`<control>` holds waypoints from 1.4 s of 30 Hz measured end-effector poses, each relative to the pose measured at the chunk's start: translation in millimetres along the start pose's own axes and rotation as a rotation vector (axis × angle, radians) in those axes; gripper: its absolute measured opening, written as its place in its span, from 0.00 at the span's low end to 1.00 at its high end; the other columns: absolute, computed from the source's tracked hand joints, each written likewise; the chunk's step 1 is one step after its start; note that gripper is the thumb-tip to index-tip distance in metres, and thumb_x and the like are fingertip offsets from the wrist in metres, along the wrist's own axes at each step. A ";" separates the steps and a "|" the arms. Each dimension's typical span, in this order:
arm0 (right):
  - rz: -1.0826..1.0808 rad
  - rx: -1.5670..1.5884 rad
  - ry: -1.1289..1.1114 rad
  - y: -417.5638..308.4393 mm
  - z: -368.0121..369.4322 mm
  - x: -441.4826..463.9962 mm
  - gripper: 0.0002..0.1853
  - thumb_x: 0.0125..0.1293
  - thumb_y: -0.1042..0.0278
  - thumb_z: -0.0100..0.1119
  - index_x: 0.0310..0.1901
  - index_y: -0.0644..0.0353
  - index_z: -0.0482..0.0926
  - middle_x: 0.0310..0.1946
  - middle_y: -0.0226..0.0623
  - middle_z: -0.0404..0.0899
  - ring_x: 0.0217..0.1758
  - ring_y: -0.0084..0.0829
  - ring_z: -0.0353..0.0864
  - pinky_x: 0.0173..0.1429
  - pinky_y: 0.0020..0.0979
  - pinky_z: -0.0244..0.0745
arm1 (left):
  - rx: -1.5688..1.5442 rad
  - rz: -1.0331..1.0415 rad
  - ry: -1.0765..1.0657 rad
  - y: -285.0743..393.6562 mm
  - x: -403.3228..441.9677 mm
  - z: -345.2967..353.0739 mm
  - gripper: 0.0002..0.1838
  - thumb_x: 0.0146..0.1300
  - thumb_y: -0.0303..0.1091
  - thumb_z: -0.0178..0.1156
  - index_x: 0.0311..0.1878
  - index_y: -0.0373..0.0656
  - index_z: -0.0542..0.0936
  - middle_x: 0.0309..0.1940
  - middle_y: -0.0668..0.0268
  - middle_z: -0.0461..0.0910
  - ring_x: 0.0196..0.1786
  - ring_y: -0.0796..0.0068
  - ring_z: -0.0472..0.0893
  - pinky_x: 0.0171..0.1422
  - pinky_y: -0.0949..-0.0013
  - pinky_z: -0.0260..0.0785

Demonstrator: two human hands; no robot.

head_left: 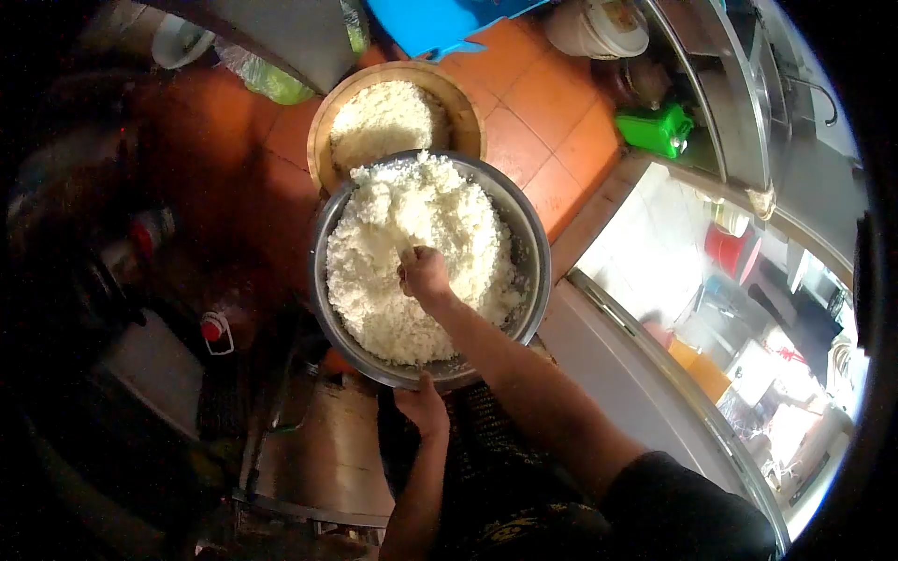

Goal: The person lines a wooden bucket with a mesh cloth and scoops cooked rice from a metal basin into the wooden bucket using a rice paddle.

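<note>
A wide metal basin heaped with cooked white rice is in front of my body. My left hand grips its near rim, thumb on top and the other fingers hidden below. Over the middle of the rice, my right hand is closed. A pale edge shows at its fingers, but I cannot make out what it holds. Just beyond the basin stands a round wooden tub with more white rice inside, partly covered by the basin's far rim.
Orange floor tiles surround the tub. A blue plastic container and a white bucket are at the far side. A green jug stands to the right, near a metal counter. The left side is dark.
</note>
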State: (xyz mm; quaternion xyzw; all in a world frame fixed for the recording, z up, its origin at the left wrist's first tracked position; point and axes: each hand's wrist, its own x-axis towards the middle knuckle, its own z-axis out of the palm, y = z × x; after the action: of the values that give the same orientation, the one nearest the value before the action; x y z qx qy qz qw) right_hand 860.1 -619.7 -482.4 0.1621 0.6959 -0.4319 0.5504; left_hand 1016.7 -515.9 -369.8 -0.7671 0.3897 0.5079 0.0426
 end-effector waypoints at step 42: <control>-0.207 -0.426 -0.197 -6.1 -110.3 -6.0 0.15 0.70 0.65 0.48 0.24 0.59 0.66 0.13 0.31 0.65 0.11 0.24 0.60 0.19 0.32 0.56 | -0.303 0.107 0.274 16.9 -11.9 41.9 0.09 0.58 0.25 0.60 0.35 0.29 0.72 0.29 0.59 0.78 0.29 0.68 0.75 0.35 0.68 0.67</control>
State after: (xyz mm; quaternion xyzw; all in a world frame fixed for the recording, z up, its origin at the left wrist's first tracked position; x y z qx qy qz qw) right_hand 788.8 -535.7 -472.0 -0.0726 0.7270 -0.3435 0.5901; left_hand 972.4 -501.7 -374.7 -0.8048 0.3512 0.4532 -0.1534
